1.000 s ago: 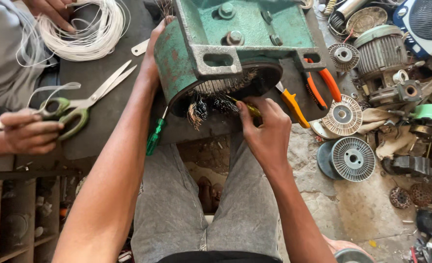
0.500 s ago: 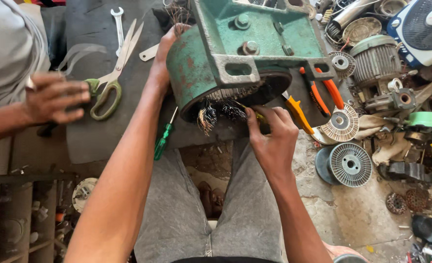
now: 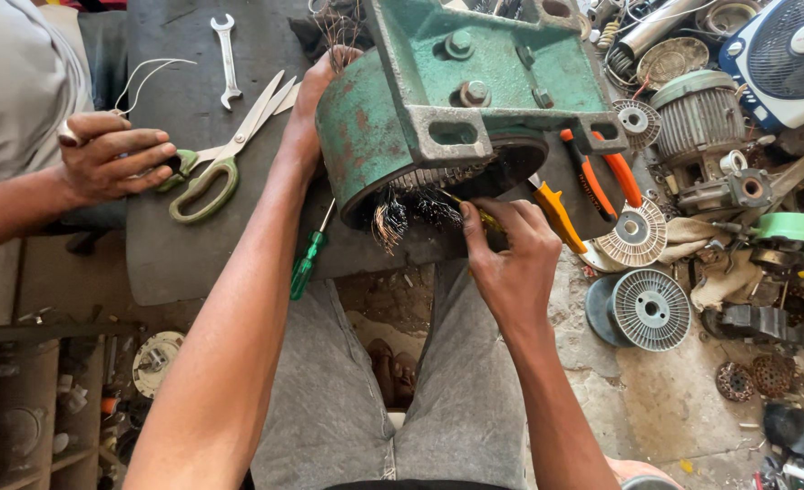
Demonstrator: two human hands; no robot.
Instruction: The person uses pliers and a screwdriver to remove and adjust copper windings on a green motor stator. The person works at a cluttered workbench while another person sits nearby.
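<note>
Nearest the camera, my right hand (image 3: 511, 259) is closed in a pinch on a thin yellow-handled tool (image 3: 475, 216), its tip pushed in among the frayed copper winding wires (image 3: 402, 210) that hang from the open mouth of the big green cast-iron motor housing (image 3: 438, 100). That housing lies on its side at the front edge of the dark workbench top (image 3: 166, 254), bolted foot uppermost, just beyond my grey-trousered knees.

My left hand (image 3: 316, 100) reaches further, fingers spread wide and flat against the housing's rusty curved flank to steady it. I judge the casting heavy and rigid, unlikely to shift under a light pull but awkward to roll; the flank and the square foot lugs look like the sound places to grip. The wires, by contrast, look springy, sharp-ended and easily snapped, better taken in small bunches near their roots.

A green-handled screwdriver (image 3: 308, 263) lies beside my left forearm, and orange-handled pliers (image 3: 593, 177) rest to the right of the housing.

Farther left, another person's hand (image 3: 112, 159) rests on green-handled scissors (image 3: 225, 163), with white cord looped above it. A steel spanner (image 3: 228, 59) lies at the bench's far end, and ribbed motor parts (image 3: 647, 308) litter the floor at right.
</note>
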